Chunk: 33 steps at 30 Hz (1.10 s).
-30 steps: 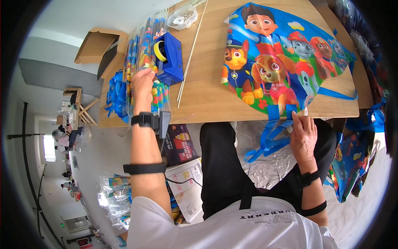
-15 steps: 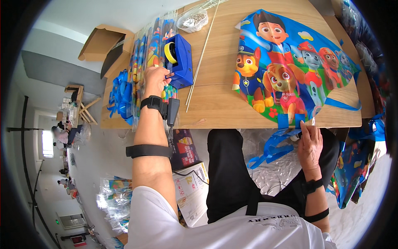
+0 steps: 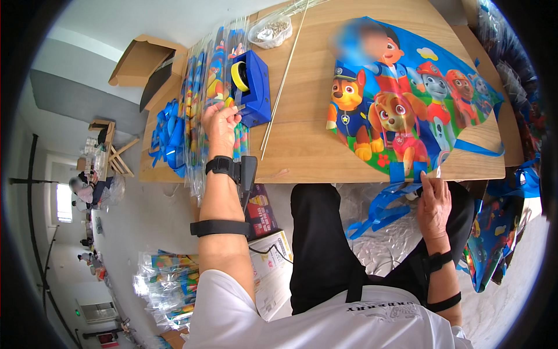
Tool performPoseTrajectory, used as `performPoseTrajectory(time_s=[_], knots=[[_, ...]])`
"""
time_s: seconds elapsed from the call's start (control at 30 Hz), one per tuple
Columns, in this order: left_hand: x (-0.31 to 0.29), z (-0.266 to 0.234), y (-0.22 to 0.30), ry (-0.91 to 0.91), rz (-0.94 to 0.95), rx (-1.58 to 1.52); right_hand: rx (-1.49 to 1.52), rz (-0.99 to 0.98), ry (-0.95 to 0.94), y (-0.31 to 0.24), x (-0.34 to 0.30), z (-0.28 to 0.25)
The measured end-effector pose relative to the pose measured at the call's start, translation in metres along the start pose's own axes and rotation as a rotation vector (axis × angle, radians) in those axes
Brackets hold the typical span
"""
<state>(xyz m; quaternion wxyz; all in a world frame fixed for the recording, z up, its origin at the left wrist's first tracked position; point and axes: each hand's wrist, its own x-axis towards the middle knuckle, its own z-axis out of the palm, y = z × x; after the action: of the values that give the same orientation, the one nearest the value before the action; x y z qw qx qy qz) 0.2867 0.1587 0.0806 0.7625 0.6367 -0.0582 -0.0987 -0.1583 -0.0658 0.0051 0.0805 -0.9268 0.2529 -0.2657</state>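
A blue tape dispenser (image 3: 259,87) with a yellow-cored roll stands left of the table's middle. Beside its near end, my left hand (image 3: 221,125) pinches a short strip of clear tape (image 3: 240,109). On the right lies a printed cartoon kite (image 3: 407,99), mostly blue, with blue ribbon tabs at its near edge. My right hand (image 3: 435,206) is closed at that edge, thumb and forefinger on a blue ribbon tab (image 3: 419,170). Loose blue ribbons (image 3: 378,212) hang from there over my lap.
Left of the dispenser lie long plastic-wrapped printed rolls (image 3: 200,87) and a blue ribbon bundle (image 3: 168,136). Thin rods (image 3: 285,81) and a clear tub of small parts (image 3: 271,31) are farther back. Open cardboard (image 3: 139,61) stands at the left; more printed kites (image 3: 494,244) hang right.
My left hand has drawn back slightly toward me along the dispenser's near end, the forearm shifting right. My right hand stays at the kite's edge.
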Motion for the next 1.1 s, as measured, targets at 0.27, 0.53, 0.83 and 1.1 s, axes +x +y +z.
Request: performPoseTrajectory(time_s=[0.27, 0.53, 0.83, 1.1], knots=[[0.003, -0.003, 0.008, 0.043, -0.246, -0.024, -0.01, 0.01, -0.003, -0.001, 0.0, 0.0], [-0.002, -0.006, 0.001, 0.077, -0.283, 0.031, 0.01, 0.004, 0.001, 0.0, -0.001, 0.0], [-0.061, 0.035, -0.028, 0.106, -0.282, -0.05, -0.012, 0.01, 0.008, 0.005, -0.006, 0.001], [-0.173, 0.158, -0.056, -0.223, -0.268, -0.065, -0.016, 0.038, -0.012, 0.006, -0.005, -0.001]])
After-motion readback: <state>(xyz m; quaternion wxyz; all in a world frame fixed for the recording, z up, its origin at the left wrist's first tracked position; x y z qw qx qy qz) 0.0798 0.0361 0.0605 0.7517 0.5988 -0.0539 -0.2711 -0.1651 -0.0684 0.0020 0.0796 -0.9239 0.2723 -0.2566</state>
